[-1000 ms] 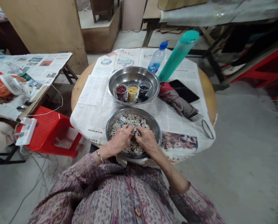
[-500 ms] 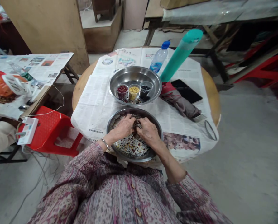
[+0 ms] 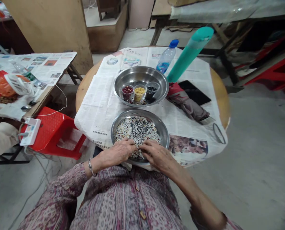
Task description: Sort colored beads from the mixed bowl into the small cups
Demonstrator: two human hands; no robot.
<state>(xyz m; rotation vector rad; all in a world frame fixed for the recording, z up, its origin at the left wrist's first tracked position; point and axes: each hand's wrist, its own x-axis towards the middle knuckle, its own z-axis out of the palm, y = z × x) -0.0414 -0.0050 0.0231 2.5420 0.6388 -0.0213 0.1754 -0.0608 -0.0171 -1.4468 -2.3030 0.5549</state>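
A steel bowl stands near the table's front edge, holding mixed grains, mostly white with black, red and yellow bits. At its near left side, my left hand has its bent fingers closed on the grains. Opposite it, my right hand also has curled fingers in the mix, close to the left fingertips. Behind is a larger steel basin with three clear cups: one of red beans, one of yellow grains and one of black beans.
Newspaper covers the round table. A water bottle, green tube, folded umbrella and dark tablet lie or stand right of the basin. Left are a red stool, power strip and another person's sleeve.
Both hands have moved from the far middle of the bowl toward its near side. The grains at the back now show, spread out. The view has shifted slightly.
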